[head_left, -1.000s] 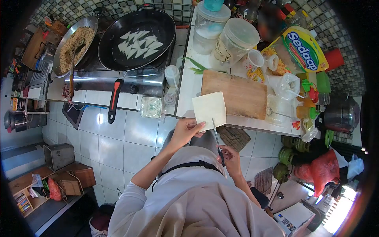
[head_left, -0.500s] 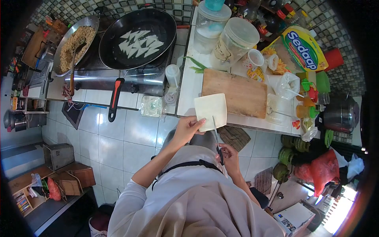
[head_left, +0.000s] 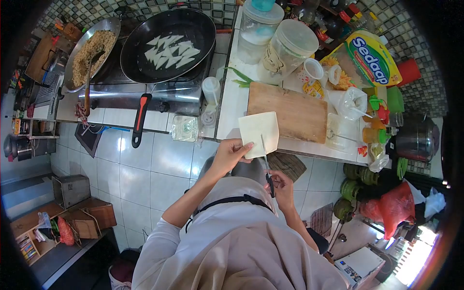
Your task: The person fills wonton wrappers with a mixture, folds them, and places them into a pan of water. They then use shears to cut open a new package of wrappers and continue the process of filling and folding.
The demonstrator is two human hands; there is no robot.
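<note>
A pale square pastry wrapper (head_left: 256,124) hangs over the counter's front edge, its lower left pinched between the thumb and fingers of my left hand (head_left: 230,155). My right hand (head_left: 282,186) grips the black handles of a pair of scissors (head_left: 266,166). Their blades point away from me and overlap the lower right part of the wrapper. Just behind it, a wooden cutting board (head_left: 295,113) lies on the white-tiled counter. Pale triangular pieces (head_left: 169,52) are spread out in a black frying pan (head_left: 193,29) on the stove at the back.
Left of the pan, a wok (head_left: 72,86) holds brown grains and a wooden-handled spatula (head_left: 88,89). The frying pan's handle (head_left: 141,116) sticks out over the counter edge. Lidded tubs (head_left: 290,48), a Sedaap packet (head_left: 369,58) and a plastic bag (head_left: 353,104) crowd the right side.
The scissors and my right hand have moved slightly away from me, the blades reaching a little farther across the wrapper. My left hand holds its grip almost in place.
</note>
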